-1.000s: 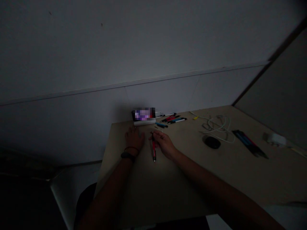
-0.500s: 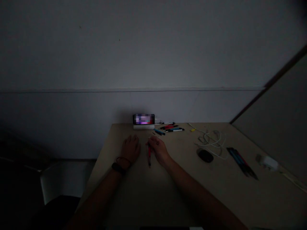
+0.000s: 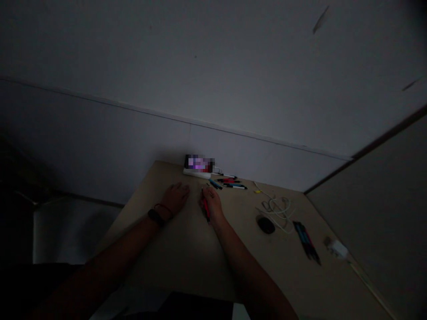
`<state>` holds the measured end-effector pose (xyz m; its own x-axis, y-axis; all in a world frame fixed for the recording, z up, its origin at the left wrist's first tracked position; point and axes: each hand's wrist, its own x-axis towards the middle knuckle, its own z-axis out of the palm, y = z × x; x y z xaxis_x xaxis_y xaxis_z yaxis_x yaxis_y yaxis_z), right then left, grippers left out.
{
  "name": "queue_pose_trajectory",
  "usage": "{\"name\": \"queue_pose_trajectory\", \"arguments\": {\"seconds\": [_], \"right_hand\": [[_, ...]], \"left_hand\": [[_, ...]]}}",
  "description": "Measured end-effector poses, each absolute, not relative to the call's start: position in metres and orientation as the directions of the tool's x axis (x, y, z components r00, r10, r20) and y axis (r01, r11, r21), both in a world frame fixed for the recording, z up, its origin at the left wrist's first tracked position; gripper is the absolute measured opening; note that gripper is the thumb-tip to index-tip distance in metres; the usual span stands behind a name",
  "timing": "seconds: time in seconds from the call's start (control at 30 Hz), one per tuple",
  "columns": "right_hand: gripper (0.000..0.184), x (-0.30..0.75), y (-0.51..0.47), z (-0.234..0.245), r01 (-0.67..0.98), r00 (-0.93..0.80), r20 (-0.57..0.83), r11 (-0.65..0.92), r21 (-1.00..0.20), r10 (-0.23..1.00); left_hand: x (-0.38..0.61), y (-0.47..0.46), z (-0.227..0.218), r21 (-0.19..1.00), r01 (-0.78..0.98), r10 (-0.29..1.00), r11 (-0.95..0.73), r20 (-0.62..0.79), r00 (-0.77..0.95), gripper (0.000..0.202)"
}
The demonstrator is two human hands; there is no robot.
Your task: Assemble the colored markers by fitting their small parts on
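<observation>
The red pen (image 3: 206, 208) lies on the tabletop (image 3: 187, 249) right under my right hand (image 3: 211, 203). Its long side points away from me, a little slanted, and its dark end pokes out near my wrist. My right fingers (image 3: 207, 194) curl over it, but I cannot tell if they grip it. My left hand (image 3: 175, 198) lies flat and open, farther from the pen. I can read no words on the pen.

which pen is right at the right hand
The red pen under the right hand. The others lie well away from that hand, in a group of pens near the far edge and a bundle of pens off to the right.
</observation>
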<state>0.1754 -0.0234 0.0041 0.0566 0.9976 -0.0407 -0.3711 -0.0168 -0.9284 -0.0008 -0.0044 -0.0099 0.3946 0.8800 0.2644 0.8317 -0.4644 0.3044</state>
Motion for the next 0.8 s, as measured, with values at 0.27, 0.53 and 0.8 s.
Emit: {"name": "queue_pose_trajectory", "arguments": {"seconds": [0.27, 0.53, 0.8], "right_hand": [[0.050, 0.178, -0.026, 0.004, -0.330, 0.095, -0.049, -0.015, -0.944, 0.994], [0.036, 0.182, -0.023, -0.001, -0.413, 0.024, -0.046, -0.032, -0.910, 0.999], [0.037, 0.186, -0.021, -0.002, -0.469, -0.040, -0.067, -0.078, -0.880, 0.997]], "left_hand": [[0.001, -0.006, -0.012, 0.338, 0.800, 0.863, -0.496, 0.293, 0.411, 0.032], [0.000, -0.007, -0.009, 0.323, 0.800, 0.855, -0.506, 0.311, 0.416, 0.027], [-0.002, -0.007, -0.008, 0.491, 0.710, 0.861, -0.505, 0.345, 0.373, 0.022]]}}
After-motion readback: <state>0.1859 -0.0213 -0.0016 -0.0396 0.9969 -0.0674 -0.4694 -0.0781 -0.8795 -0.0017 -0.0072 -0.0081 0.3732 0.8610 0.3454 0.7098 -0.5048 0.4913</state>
